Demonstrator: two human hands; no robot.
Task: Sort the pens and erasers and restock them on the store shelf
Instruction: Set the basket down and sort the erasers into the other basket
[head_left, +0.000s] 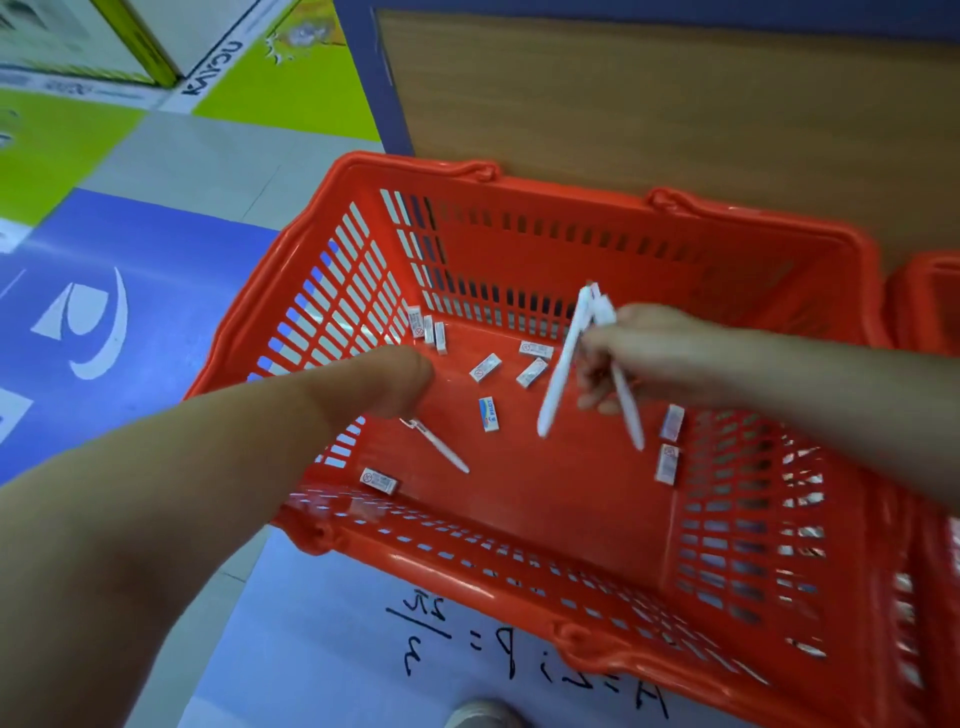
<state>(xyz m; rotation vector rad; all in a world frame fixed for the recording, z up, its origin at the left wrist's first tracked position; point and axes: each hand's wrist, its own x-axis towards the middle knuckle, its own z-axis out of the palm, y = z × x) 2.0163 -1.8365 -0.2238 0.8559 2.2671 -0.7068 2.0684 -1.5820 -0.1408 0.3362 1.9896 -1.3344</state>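
Orange basket (524, 183): right hand (660, 353) grips two white pens (558, 374); left hand (374, 382), grip unclear; eraser (488, 414) reads PILOT.

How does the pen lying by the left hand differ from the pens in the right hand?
The loose pen lies flat on the basket floor; the held pens are raised above it, gripped by the right hand. The loose pen is one; the held pens number at least two, splayed. The loose pen looks sharp, the held pens blurred. All are slim and white.
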